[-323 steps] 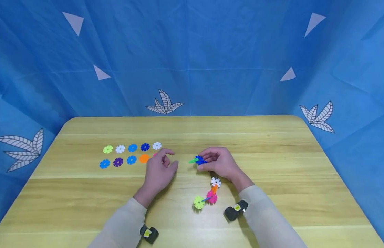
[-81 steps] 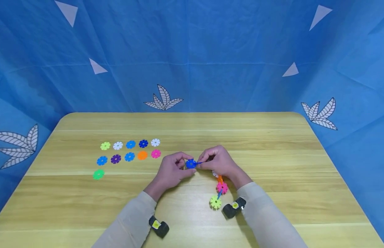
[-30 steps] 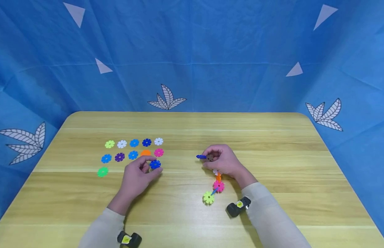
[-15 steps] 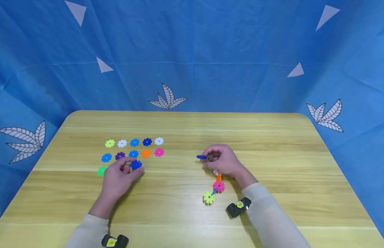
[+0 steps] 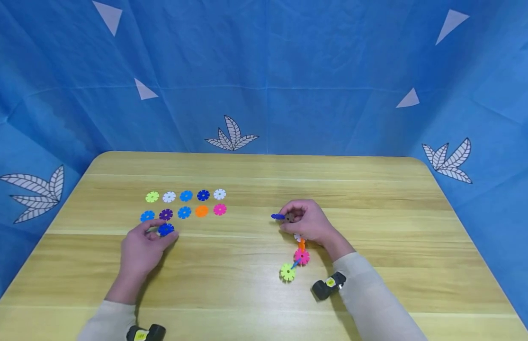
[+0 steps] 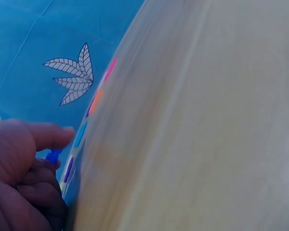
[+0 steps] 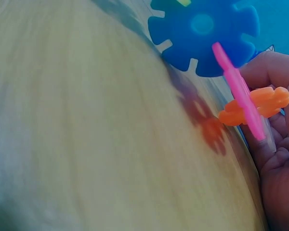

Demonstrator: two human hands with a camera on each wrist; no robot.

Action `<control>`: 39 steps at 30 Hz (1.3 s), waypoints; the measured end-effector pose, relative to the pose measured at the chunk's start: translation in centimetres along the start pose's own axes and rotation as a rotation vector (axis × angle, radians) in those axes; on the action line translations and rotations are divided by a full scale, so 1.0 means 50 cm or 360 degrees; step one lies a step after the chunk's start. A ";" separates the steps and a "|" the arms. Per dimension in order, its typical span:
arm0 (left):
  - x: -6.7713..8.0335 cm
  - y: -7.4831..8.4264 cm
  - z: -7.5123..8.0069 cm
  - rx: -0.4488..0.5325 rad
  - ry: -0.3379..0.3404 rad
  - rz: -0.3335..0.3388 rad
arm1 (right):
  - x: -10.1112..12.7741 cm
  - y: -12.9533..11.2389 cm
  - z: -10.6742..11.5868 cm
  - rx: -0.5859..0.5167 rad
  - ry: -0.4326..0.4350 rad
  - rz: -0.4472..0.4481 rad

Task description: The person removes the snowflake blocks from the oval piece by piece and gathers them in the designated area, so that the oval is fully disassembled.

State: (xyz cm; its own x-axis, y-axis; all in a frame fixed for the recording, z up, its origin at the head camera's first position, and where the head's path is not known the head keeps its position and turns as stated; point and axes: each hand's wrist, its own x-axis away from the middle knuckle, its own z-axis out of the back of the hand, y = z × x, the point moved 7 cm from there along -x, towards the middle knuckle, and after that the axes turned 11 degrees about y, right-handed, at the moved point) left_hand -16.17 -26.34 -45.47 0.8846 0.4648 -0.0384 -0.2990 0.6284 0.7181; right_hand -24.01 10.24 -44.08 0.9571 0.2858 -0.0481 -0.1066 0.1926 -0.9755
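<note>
My left hand (image 5: 161, 232) pinches a dark blue notched disc (image 5: 166, 229) just above the table, below the purple disc (image 5: 165, 214) of the laid-out rows. In the left wrist view the blue disc (image 6: 53, 155) shows edge-on under my fingers (image 6: 48, 137). My right hand (image 5: 289, 220) grips the top of a chain of joined discs (image 5: 301, 256): a blue edge (image 5: 277, 216), then white, orange, pink and yellow-green (image 5: 287, 272) trailing on the table. The right wrist view shows that chain's blue disc (image 7: 204, 33), pink disc (image 7: 238, 91) and orange disc (image 7: 255, 106) close up.
Two rows of loose discs lie on the wooden table (image 5: 374, 213) at the left: yellow-green (image 5: 152, 196) to white (image 5: 219, 194) at the back, blue (image 5: 147, 216) to pink (image 5: 219, 209) in front. Blue cloth walls (image 5: 264, 71) surround the table.
My left hand has carried the dark blue disc leftward, from beside the right hand to below the rows, and now covers the green disc. The right hand and chain have stayed put.
</note>
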 end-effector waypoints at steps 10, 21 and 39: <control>-0.009 -0.011 0.009 -0.0103 -0.0045 0.0018 | 0.000 0.001 0.001 0.0004 -0.0001 -0.0006; -0.006 -0.012 0.013 -0.0066 -0.0070 0.0102 | 0.000 -0.002 0.002 0.0004 0.0008 0.0004; -0.005 0.025 -0.004 0.0078 0.0063 0.0065 | 0.000 0.004 0.001 -0.0144 0.0018 -0.0028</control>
State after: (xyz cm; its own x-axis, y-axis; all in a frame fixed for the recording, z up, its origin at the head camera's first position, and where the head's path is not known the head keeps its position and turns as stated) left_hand -16.84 -25.57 -44.72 0.8569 0.5143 -0.0352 -0.3158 0.5776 0.7528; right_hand -24.06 10.35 -44.26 0.9617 0.2722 -0.0327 -0.0654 0.1118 -0.9916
